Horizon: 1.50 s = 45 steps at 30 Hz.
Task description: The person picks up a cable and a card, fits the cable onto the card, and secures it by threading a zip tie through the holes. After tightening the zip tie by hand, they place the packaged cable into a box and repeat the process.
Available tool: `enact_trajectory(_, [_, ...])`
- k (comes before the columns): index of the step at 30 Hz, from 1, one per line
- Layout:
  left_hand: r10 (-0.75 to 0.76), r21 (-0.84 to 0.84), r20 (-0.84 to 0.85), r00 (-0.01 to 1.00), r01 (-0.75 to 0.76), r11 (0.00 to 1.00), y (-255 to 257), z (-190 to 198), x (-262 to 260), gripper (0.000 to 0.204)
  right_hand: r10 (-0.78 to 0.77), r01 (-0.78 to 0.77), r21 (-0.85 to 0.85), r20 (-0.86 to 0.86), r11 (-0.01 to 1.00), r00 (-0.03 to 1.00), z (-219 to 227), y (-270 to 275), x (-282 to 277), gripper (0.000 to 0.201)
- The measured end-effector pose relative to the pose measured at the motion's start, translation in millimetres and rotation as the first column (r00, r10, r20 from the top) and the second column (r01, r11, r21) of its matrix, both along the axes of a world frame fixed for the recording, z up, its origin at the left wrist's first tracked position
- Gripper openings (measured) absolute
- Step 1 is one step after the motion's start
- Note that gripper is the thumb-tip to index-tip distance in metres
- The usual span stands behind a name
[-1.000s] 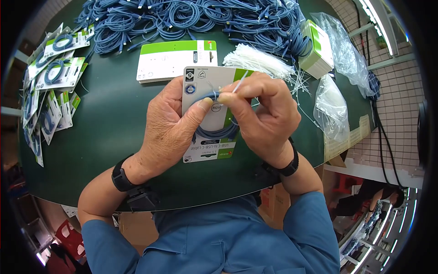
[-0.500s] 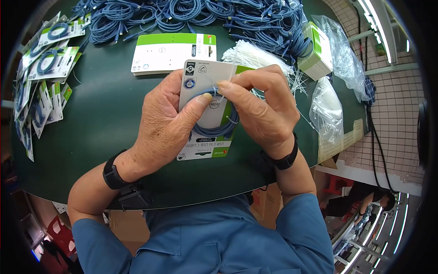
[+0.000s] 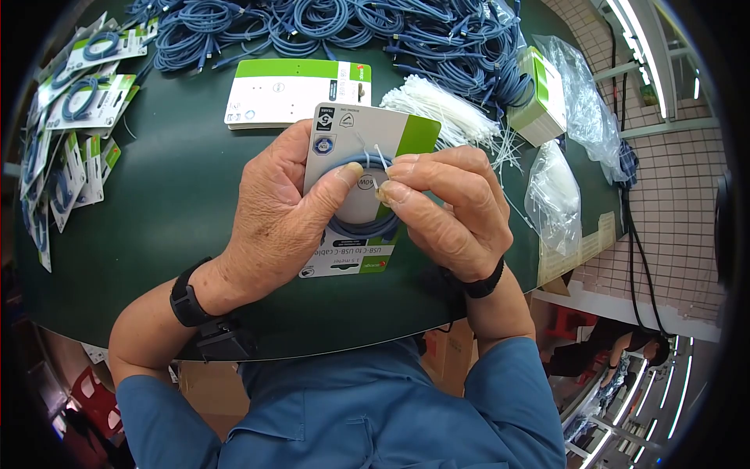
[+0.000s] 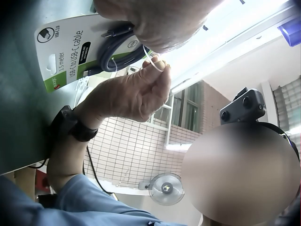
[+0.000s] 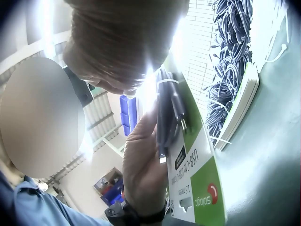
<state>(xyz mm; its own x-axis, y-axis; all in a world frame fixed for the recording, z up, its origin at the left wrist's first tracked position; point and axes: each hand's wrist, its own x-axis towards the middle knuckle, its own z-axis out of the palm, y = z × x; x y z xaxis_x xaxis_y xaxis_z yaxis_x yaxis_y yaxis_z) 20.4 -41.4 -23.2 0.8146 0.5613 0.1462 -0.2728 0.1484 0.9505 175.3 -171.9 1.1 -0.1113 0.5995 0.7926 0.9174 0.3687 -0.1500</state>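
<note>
In the head view, the left hand (image 3: 273, 207) grips a white and green card (image 3: 419, 134) by its left side, thumb pressing on the coiled blue cable (image 3: 363, 228) that lies on the card. The right hand (image 3: 457, 207) pinches a thin white tie (image 3: 380, 158) between thumb and fingers at the card's right side. The left wrist view shows the tie (image 4: 151, 60) as a curved strip reaching the right fingertips (image 4: 161, 65). A second white tie (image 5: 168, 81) wraps the cable near its plugs in the right wrist view.
Blue cable bundles (image 3: 312, 19) line the table's far side. A stack of cards (image 3: 293, 102), loose white ties (image 3: 437, 109), a card box (image 3: 539, 98) and plastic bags (image 3: 582, 94) lie nearer. Carded cables (image 3: 90, 102) pile at the left; the table's front edge (image 3: 312, 353) curves before the person.
The right hand has moved slightly down, its fingers now pinching lower beside the coil, and more of the card's green strip shows. The left hand still grips the card.
</note>
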Motion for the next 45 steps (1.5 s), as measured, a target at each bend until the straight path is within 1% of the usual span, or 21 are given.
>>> enact_trajectory(3, [0.012, -0.01, -0.003, 1.0, -0.012, 1.0, -1, 1, 0, 0.031, -0.002, 0.002, 0.021, 0.014, 1.0, 1.0, -4, 0, 4, 0.037])
enact_trajectory(6, [0.009, -0.019, -0.002, 1.0, -0.009, 1.0, -1, 2, 0, 0.031, 0.033, -0.035, 0.075, 0.027, 0.997, 0.999, -9, 3, 10, 0.048])
enact_trajectory(7, [0.007, -0.023, -0.002, 1.0, -0.007, 1.0, -1, 2, 0, 0.031, 0.033, -0.035, 0.075, 0.026, 0.997, 0.999, -10, 4, 11, 0.048])
enact_trajectory(10, [0.018, -0.006, -0.006, 1.0, -0.018, 1.0, -1, 0, 0, 0.031, 0.04, -0.034, 0.11, -0.053, 0.993, 0.998, -12, 9, 12, 0.047])
enact_trajectory(11, [0.023, 0.002, -0.007, 1.0, -0.023, 1.0, -1, 0, 0, 0.031, 0.041, -0.035, 0.109, -0.054, 0.993, 0.998, -13, 9, 12, 0.047])
enact_trajectory(14, [0.013, 0.004, -0.007, 1.0, -0.013, 1.0, -1, -1, 0, 0.031, 0.038, -0.025, 0.1, -0.139, 0.995, 0.99, -13, 10, 10, 0.048])
enact_trajectory(23, [0.018, -0.008, 0.002, 1.0, -0.018, 1.0, -1, -1, 0, 0.032, 0.034, -0.019, 0.119, -0.127, 0.993, 0.991, -13, 12, 10, 0.047])
enact_trajectory(28, [0.017, 0.011, 0.003, 1.0, -0.017, 1.0, 0, -3, 0, 0.032, 0.026, -0.013, 0.115, -0.118, 0.993, 0.993, -14, 12, 10, 0.045])
enact_trajectory(32, [0.009, -0.009, 0.007, 1.0, -0.008, 1.0, -1, -2, 0, 0.033, 0.028, -0.016, 0.109, -0.117, 0.994, 0.993, -15, 15, 11, 0.043])
enact_trajectory(35, [0.009, 0.023, 0.005, 1.0, -0.009, 1.0, -1, -3, 1, 0.032, 0.03, -0.017, 0.108, -0.114, 0.994, 0.993, -14, 17, 11, 0.041])
enact_trajectory(38, [0.012, 0.076, 0.033, 0.999, -0.014, 0.997, -2, -8, 0, 0.031, 0.022, -0.024, -0.009, -0.188, 1.0, 0.982, -7, 17, 13, 0.023])
enact_trajectory(43, [0.017, 0.132, 0.072, 0.997, -0.026, 0.991, -3, -6, 1, 0.03, 0.022, -0.027, -0.036, -0.142, 0.999, 0.99, 4, 13, 13, 0.025])
enact_trajectory(45, [0.02, 0.141, 0.058, 0.998, -0.028, 0.99, -2, -6, 1, 0.03, 0.014, -0.018, -0.052, -0.066, 0.998, 0.998, 5, 13, 14, 0.026])
